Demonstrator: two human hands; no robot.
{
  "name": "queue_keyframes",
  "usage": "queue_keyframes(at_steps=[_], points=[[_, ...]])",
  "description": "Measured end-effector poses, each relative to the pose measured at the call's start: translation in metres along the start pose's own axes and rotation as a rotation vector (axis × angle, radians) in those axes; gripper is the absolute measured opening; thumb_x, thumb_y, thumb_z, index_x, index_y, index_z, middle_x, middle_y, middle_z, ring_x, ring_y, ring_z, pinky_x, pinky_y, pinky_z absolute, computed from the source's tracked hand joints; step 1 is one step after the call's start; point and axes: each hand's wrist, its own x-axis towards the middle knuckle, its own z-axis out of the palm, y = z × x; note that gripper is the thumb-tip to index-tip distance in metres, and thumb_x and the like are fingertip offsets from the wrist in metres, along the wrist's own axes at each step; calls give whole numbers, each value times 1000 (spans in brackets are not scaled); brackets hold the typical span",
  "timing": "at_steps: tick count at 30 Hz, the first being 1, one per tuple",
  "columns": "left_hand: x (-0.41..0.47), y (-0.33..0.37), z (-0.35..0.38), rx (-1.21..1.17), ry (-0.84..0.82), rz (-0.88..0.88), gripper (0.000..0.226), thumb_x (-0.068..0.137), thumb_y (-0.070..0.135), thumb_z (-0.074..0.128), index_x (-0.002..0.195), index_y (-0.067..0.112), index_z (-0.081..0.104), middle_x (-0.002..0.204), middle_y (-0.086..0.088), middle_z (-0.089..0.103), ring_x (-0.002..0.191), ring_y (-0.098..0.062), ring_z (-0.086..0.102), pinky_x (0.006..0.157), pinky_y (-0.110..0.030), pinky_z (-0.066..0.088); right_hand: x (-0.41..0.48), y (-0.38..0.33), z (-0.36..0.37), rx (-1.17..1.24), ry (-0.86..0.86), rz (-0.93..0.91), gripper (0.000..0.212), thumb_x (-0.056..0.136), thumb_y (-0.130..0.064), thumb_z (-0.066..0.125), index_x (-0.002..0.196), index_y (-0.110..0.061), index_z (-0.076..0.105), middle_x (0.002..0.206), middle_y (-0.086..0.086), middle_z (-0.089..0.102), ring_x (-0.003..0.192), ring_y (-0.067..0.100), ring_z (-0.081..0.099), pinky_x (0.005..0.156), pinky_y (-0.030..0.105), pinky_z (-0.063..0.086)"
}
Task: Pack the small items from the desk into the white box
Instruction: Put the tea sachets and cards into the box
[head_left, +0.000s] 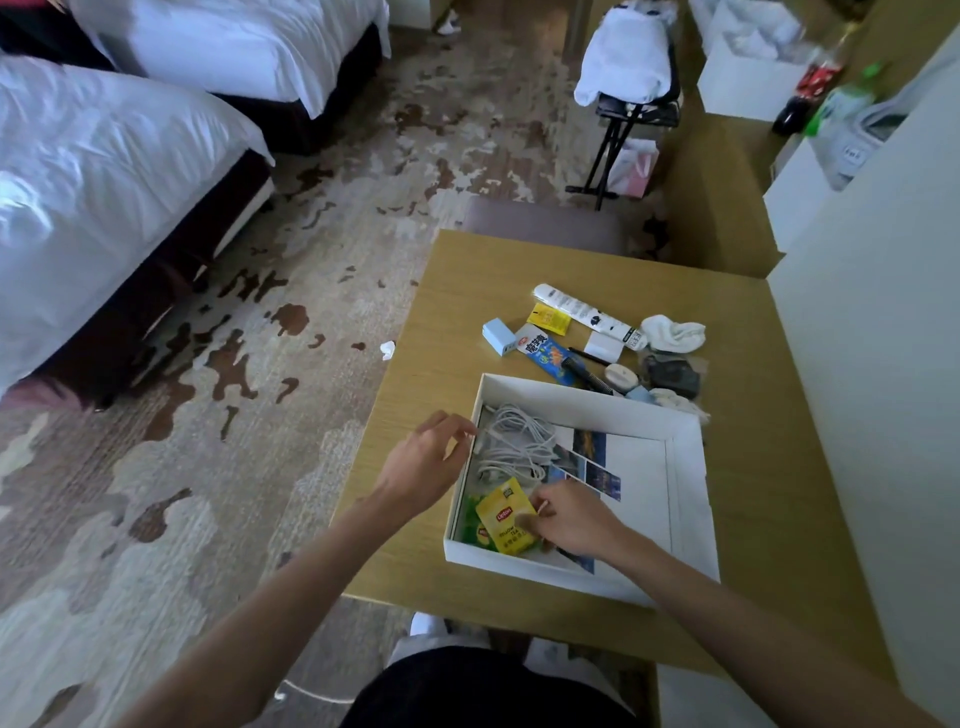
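The desk (441, 322) spreads in front of me, and the white box (691, 499) sits on its near half, open, its lining printed with small photos. Inside it, at ten o'clock from the box's middle, lies a coil of white cable (511, 441); at seven o'clock, in the near left corner, is the yellow tea packet (506, 519), lying over something green that I cannot identify.

My right hand (571, 519) is inside the box, thumb and fingertips pinched on the packet's right edge, so I am grasping the tea packet, which looks tilted against the box floor rather than flat. My left hand (426, 462) is at nine o'clock from the box, fingers loosely curled and holding nothing, close to the left wall; whether it touches the wall I cannot tell.

I judge the step in hand to be setting this packet down in the corner. A good share of the work remains: beyond the box, at twelve o'clock, the desk carries a white tube (582, 309), a balled white sock (672, 332), a blue snack packet (550, 358), a pale blue charger (498, 336), a small yellow sachet (548, 318), a dark pen (589, 356) and a few bits I cannot make out.

The next move calls for letting go of the packet once it lies flat, then reaching over the far wall for one of those items, probably the charger or the snack packet, which lie nearest.
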Motion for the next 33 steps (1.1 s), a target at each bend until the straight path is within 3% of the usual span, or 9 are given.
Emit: queue_keyframes(at_steps=[4, 8, 13, 16, 22, 25, 30, 33], points=[[0, -1, 0, 10, 10, 12, 19, 94, 26, 47, 108, 26, 60, 95, 17, 52, 63, 9, 46, 49, -12, 31, 6, -12, 9, -215, 35, 48, 37, 93, -51, 53, 85, -14, 60, 77, 3, 69, 65, 16, 66, 63, 35, 53], [1, -4, 0, 6, -3, 24, 19, 94, 25, 47, 108, 25, 60, 96, 14, 56, 63, 3, 47, 50, -14, 33, 11, -18, 14, -390, 58, 16, 42, 97, -52, 42, 79, -17, 56, 63, -2, 60, 55, 15, 61, 54, 27, 43], [4, -8, 0, 5, -23, 24, 19, 94, 25, 47, 108, 26, 60, 99, 11, 60, 66, 1, 50, 52, -18, 42, 19, -17, 17, -232, 38, 70, 35, 98, -50, 42, 97, -19, 58, 70, -2, 71, 48, 8, 66, 61, 29, 57], [6, -10, 0, 1, -27, 24, 19, 95, 27, 46, 107, 27, 60, 101, 12, 60, 69, -1, 53, 55, -21, 47, 19, -15, 23, -226, 12, 70, 34, 97, -51, 42, 102, -21, 56, 81, -2, 70, 58, 11, 66, 63, 32, 56], [9, -12, 0, -14, -43, 38, 19, 94, 26, 45, 106, 28, 60, 102, 10, 63, 72, -7, 59, 61, -33, 54, 14, -11, 23, -462, -61, -48, 49, 97, -50, 36, 80, -12, 62, 72, 6, 60, 72, 25, 60, 61, 32, 42], [10, -12, -2, -22, -51, 54, 19, 94, 24, 46, 105, 26, 62, 99, 9, 64, 71, -7, 59, 61, -32, 54, 16, -13, 16, -528, -38, -72, 48, 100, -46, 34, 68, -14, 49, 65, 3, 51, 70, 28, 58, 60, 31, 37], [10, -10, -7, -35, 38, 56, 19, 93, 16, 49, 98, 21, 67, 95, 9, 65, 75, -8, 61, 61, -30, 54, 20, -15, 10, -535, 86, -181, 32, 99, -40, 38, 103, -11, 51, 88, 11, 66, 76, 31, 64, 57, 31, 36], [13, -9, -9, -28, 78, 51, 18, 92, 14, 50, 96, 20, 67, 93, 9, 65, 74, -5, 59, 59, -26, 52, 18, -14, 9, -577, 51, -260, 29, 98, -38, 43, 103, -10, 50, 90, 12, 67, 75, 32, 65, 56, 31, 39]])
